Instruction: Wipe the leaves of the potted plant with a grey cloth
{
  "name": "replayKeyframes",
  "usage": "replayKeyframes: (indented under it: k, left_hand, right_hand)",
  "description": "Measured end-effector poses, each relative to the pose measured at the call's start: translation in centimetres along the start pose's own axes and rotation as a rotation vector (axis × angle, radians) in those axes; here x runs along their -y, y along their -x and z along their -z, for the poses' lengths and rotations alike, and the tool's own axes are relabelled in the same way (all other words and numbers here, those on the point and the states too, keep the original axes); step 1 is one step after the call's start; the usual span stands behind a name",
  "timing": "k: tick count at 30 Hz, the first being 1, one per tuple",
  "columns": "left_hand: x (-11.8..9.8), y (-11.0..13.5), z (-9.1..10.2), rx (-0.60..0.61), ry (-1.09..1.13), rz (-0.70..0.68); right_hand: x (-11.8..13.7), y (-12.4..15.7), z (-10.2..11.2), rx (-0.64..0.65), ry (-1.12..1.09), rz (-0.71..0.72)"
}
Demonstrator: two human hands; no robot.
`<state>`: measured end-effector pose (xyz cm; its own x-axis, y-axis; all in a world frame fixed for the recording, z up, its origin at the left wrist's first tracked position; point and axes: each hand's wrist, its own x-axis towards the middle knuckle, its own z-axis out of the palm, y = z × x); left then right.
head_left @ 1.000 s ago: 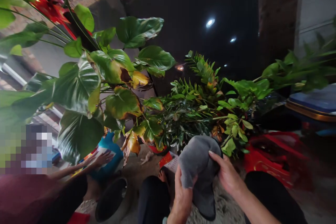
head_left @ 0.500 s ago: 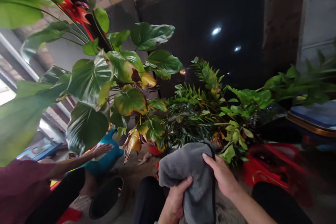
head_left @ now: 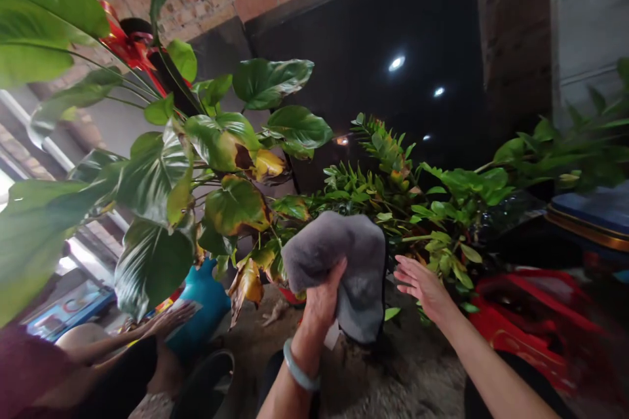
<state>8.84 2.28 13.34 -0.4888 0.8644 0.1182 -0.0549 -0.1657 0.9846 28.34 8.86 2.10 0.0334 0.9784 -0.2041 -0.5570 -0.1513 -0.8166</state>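
My left hand [head_left: 322, 298] grips a grey cloth [head_left: 339, 262] and holds it up in front of the plants; a pale bangle sits on that wrist. To the right of the cloth, my right hand [head_left: 422, 285] is open with fingers stretched out, holding nothing, close to the small bright green leaves [head_left: 442, 252]. A large-leaved plant [head_left: 162, 170] with yellowing, brown-edged leaves [head_left: 246, 278] spreads at the left. Behind the cloth stands a plant with narrow dark leaves [head_left: 358, 190].
Another person sits at lower left, a hand [head_left: 167, 321] resting on a blue pot [head_left: 201, 298]. A dark round pot [head_left: 204, 383] lies below it. Something red [head_left: 531, 311] lies at the right. A dark panel and brick wall stand behind. A red bow [head_left: 125, 46] hangs upper left.
My left hand has lifted the cloth up toward the plants. My right hand has let go of the cloth and opened beside it.
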Motion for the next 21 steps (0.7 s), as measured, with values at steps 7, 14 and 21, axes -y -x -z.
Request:
replayKeyframes:
  k: [7, 14, 21]
  left_hand:
    - [4.6, 2.9, 0.8, 0.250, 0.044, 0.470]
    - [-1.7, 1.0, 0.5, 0.237, 0.079, 0.283]
    - [2.6, 2.2, -3.0, 0.186, 0.180, 0.448]
  right_hand:
    - [-1.8, -0.1, -0.9, 0.080, -0.057, -0.090]
    - [-1.6, 0.3, 0.6, 0.099, -0.110, -0.169]
    - [-0.7, 0.6, 0.7, 0.066, -0.267, -0.185]
